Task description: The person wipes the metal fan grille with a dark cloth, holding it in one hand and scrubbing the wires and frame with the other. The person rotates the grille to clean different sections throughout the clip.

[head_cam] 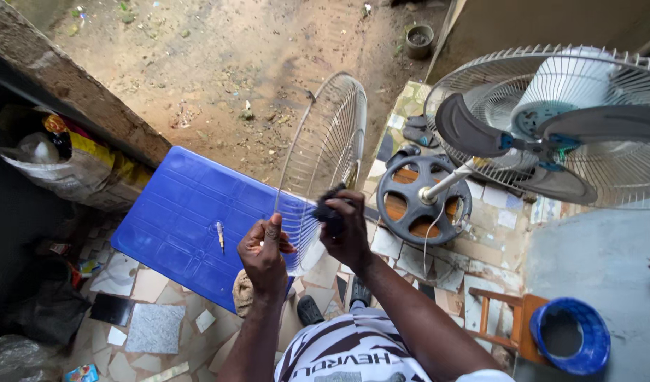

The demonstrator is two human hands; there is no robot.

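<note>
A round wire fan guard (328, 145) stands on edge in front of me, resting over the blue plastic table (176, 212). My left hand (262, 253) grips the guard's lower rim. My right hand (347, 228) presses a dark cloth or brush (330, 209) against the wires of the guard. A small screwdriver (219, 235) lies on the blue table, just left of my left hand.
A standing fan (551, 127) with grey blades, its rear guard and round dark base (417, 199) stands to the right. A blue bowl (571, 336) sits on a small wooden stool at lower right. Bags lie at left. Dirt ground lies beyond the tiled floor.
</note>
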